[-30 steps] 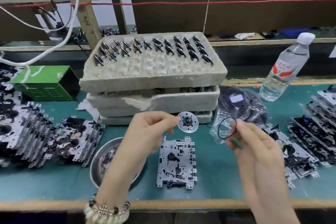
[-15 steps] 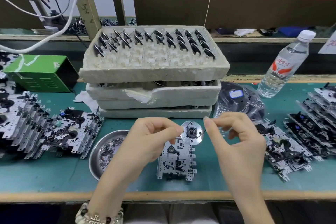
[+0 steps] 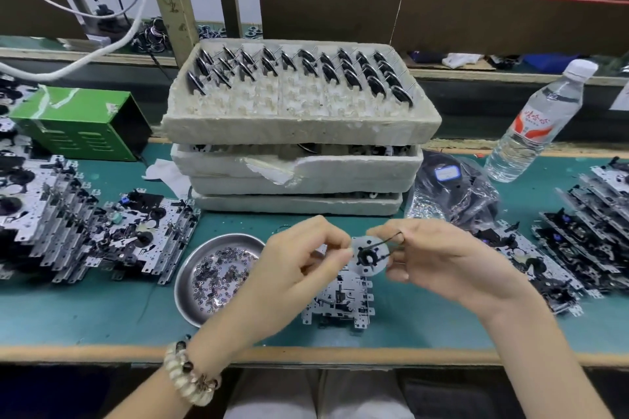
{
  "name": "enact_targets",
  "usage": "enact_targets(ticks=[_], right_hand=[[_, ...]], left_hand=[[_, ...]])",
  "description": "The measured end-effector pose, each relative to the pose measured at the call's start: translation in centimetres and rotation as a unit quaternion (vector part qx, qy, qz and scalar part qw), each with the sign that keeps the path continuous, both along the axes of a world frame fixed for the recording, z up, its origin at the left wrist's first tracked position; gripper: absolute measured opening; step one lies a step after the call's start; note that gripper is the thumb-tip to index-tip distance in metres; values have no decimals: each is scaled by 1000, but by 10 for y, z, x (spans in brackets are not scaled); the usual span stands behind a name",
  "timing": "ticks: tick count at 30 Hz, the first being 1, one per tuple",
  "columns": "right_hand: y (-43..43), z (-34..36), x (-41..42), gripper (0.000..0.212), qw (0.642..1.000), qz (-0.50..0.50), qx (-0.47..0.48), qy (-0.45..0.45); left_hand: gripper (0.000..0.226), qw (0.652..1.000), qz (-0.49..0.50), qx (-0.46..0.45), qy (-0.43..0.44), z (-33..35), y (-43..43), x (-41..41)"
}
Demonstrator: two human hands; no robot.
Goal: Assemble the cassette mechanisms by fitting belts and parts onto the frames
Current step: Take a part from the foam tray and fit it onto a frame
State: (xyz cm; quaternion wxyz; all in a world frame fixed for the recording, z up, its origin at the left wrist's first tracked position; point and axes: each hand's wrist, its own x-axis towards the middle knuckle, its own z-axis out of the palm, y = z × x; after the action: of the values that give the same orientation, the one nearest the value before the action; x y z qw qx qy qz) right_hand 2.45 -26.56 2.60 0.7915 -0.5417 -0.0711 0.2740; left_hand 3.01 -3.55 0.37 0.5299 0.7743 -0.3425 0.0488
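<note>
Since a second ago the right hand [image 3: 439,258] has crossed over from the right, where it held the belt [image 3: 386,241] as a loose loop well apart from the disc [image 3: 369,257]. Now the two hands meet above the frame [image 3: 340,298], and the belt runs taut from the disc's black hub up to the right fingertips.

The left hand [image 3: 299,262] pinches the disc by its left rim, thumb and forefinger curled on it. The right hand pinches the belt's far end, its other fingers curled under the disc. The frame lies flat on the green mat, near the bench edge, just right of the dish [image 3: 183,303] of small washers.

From where I stand the belt looks like thin rubber: weightless, stretchy, and quick to snap off the hub if the pull slackens or goes sideways. I'd hold it just as it's held, by a fingertip pinch with steady tension. The disc looks light and stiff, so its bare rim is the sensible hold, leaving the hub clear. The frame is thin stamped metal with small tabs, best steadied by its edges.

As for writing, the bottle [image 3: 534,126] at far right has a red label with white characters I can't make out. The small label on the bag [image 3: 452,194] is too blurred to read.
</note>
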Motion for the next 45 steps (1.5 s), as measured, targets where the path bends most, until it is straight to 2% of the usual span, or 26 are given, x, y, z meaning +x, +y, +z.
enact_targets(ticks=[2,5,8,9,12,17,20,27,30,32,34,36,38,42,45], right_hand=[[0,-4,3,26,999,30,-21,-20],[2,-10,5,37,987,26,-145,-64],[8,-19,9,34,969,15,-239,-65],[9,-23,10,36,965,7,-254,-57],[10,-30,15,35,958,-20,-281,-62],[11,-42,15,38,956,-45,-275,-89],[10,-49,15,38,954,-53,-279,-95],[6,-56,17,36,955,-55,-268,-111],[4,-58,16,33,955,-50,-269,-118],[3,-59,15,33,953,-47,-272,-128],[1,-58,13,34,947,-39,-279,-155],[1,-57,7,35,920,-52,-313,-230],[2,-58,-5,37,864,-100,-363,-333],[11,-60,-27,41,772,-166,-404,-462],[16,-59,-35,39,738,-173,-424,-496]], left_hand=[[6,981,14,91,-171,-3,2,5],[5,899,35,223,-375,-7,8,16],[7,833,27,291,-470,-13,11,25],[14,818,26,305,-488,-14,11,27],[31,796,0,324,-511,-19,12,34],[25,781,-33,344,-521,-31,12,37],[20,782,-46,343,-518,-35,12,37],[25,790,-35,335,-512,-37,10,38],[18,787,-41,335,-517,-40,10,37],[17,790,-42,331,-515,-39,9,38],[17,811,-45,306,-497,-37,8,40],[28,874,-60,265,-404,-33,9,44],[44,924,-71,268,-265,-29,11,47],[60,922,-66,354,-144,-30,6,53],[55,908,-60,387,-148,-36,-2,55]])
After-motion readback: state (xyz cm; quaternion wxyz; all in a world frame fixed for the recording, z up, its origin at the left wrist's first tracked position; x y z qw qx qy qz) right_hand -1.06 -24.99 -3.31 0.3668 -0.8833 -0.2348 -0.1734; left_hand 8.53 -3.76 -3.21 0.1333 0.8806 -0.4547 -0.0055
